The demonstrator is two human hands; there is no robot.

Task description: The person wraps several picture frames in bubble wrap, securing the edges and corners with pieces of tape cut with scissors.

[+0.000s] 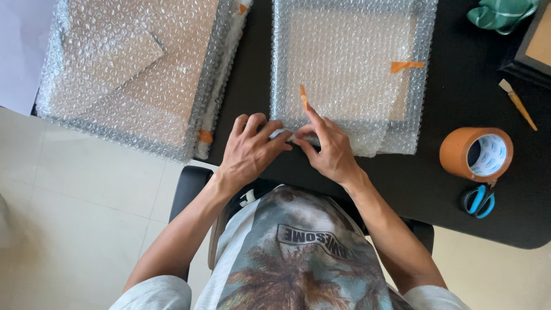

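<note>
A flat frame wrapped in bubble wrap [350, 63] lies on the black table [447, 92] in front of me. My left hand [248, 150] presses down the wrap's near edge. My right hand [328, 148] pinches the same edge beside it, and a short strip of orange tape [303, 96] sticks up from its raised index fingertip. Another piece of orange tape [406, 66] holds the wrap at the right side of the package.
A second bubble-wrapped package [132, 69] lies at the left, overhanging the table edge. At the right are a roll of orange tape [466, 150], blue-handled scissors [478, 201], a small brush [517, 104], a dark picture frame [531, 54] and green cloth [500, 12].
</note>
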